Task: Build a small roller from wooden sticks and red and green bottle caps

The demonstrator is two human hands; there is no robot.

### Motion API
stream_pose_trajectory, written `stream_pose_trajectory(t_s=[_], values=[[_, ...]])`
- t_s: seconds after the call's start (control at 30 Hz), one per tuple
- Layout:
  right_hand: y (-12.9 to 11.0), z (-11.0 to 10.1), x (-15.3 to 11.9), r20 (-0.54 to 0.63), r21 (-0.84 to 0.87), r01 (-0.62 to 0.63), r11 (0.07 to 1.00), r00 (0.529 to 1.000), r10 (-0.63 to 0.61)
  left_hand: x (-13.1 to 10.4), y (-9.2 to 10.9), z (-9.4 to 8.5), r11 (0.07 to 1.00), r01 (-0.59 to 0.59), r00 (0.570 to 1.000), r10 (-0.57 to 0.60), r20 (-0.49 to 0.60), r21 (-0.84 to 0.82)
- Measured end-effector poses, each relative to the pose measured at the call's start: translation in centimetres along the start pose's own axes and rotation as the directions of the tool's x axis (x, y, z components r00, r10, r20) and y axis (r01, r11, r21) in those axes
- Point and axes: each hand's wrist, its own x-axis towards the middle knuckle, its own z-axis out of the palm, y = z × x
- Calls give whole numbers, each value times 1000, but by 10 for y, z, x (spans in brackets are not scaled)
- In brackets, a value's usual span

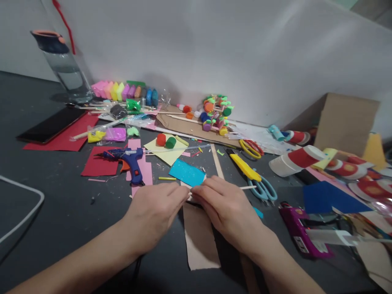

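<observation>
My left hand [156, 212] is closed in a pinch, its fingertips almost meeting those of my right hand [225, 204]. Between them shows a small pale bit of a thin stick. The thin wooden stick [248, 187] pokes out past the right hand, whose fingers are closed around it. Under both hands lies a strip of cardboard [200, 241], and a blue paper piece [187, 172] is just beyond the fingertips. The middle of the stick is hidden by the fingers.
Left of the hands lies a blue glue gun [131, 159] on pink and red paper. At the right are a yellow cutter [245, 166], blue-handled scissors [263, 191], stacked paper cups [297, 160] and a purple device [301, 230]. A water bottle [67, 73] stands far left.
</observation>
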Motion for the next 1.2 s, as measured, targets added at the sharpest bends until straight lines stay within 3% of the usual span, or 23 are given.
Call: stream_pose_trajectory(t_s=[0.2,0.33,0.5,0.63,0.73,0.77,0.83,0.87,0.93,1.1,1.2], values=[[0,14,-6,92,-28,-107,994,990,109,0,0,7,989,142,955,-145,260,29],[-6,19,-5,111,-71,-166,984,979,173,1,2,9,980,196,921,-196,335,36],[-3,24,0,116,-49,-210,976,970,214,1,3,10,972,227,913,-233,336,56],[6,15,1,139,95,-188,977,975,174,4,0,5,968,249,910,-248,333,39],[18,-1,-3,147,211,-164,964,980,135,8,-2,-4,949,290,906,-231,355,-123],[23,-6,-5,138,226,-174,958,980,146,9,-2,-6,902,348,897,-242,371,-255],[36,-12,-10,103,213,-218,952,974,200,11,-1,-9,724,462,874,-274,401,-513],[42,-13,-12,88,190,-245,951,969,232,12,0,-10,626,490,867,-282,410,-606],[54,-10,-16,88,128,-289,949,956,280,11,2,-10,531,477,879,-277,388,-700],[70,6,-20,161,16,-321,947,935,314,9,5,-9,586,378,926,-243,290,-716],[74,4,-19,173,6,-326,945,931,320,10,5,-9,627,343,939,-256,230,-699]])
